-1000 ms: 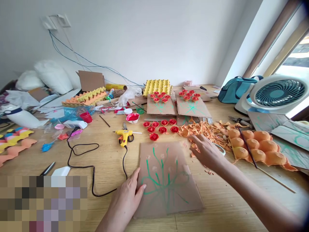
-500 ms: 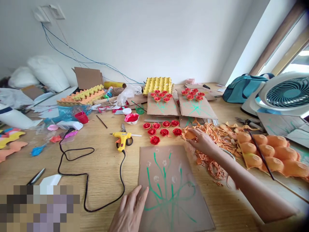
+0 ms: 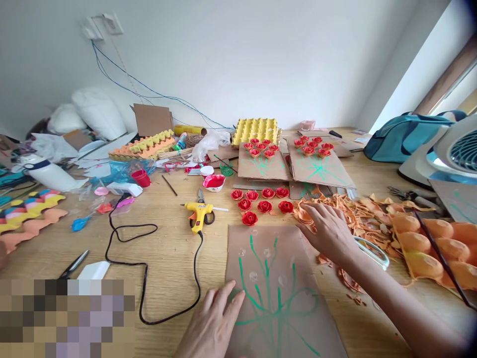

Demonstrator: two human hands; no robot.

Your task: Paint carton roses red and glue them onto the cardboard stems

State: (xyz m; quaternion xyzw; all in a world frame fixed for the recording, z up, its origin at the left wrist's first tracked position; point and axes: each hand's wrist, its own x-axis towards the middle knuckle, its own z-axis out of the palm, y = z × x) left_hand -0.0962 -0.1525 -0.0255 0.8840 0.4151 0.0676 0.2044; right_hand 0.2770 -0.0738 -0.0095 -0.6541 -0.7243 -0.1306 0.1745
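Note:
My left hand [image 3: 212, 318] rests flat at the lower left edge of a cardboard sheet [image 3: 298, 318], fingers stretched out. Green painted stems and several dried glue spots mark the sheet. Over a heap of orange egg-carton scraps [image 3: 350, 209] lies my right hand [image 3: 328, 231], palm down with fingers apart, touching the scraps beside the sheet's upper right corner. What lies under its palm is hidden. Several red paper roses [image 3: 264, 206] sit just beyond the sheet. To their left, a yellow glue gun [image 3: 199, 214] lies over scissors [image 3: 209, 217].
Two cardboard panels with red roses [image 3: 320, 169] lie at the back, before a yellow egg tray [image 3: 256, 130]. An orange egg carton [image 3: 425, 243] and a fan [image 3: 447, 149] are on the right. A black cord [image 3: 143, 288] loops across the left; a white bottle [image 3: 52, 174] lies farther left.
The view has turned slightly left. My right hand has drawn a little nearer along the scraps, its fingers now more spread. My left hand stays on the sheet's edge.

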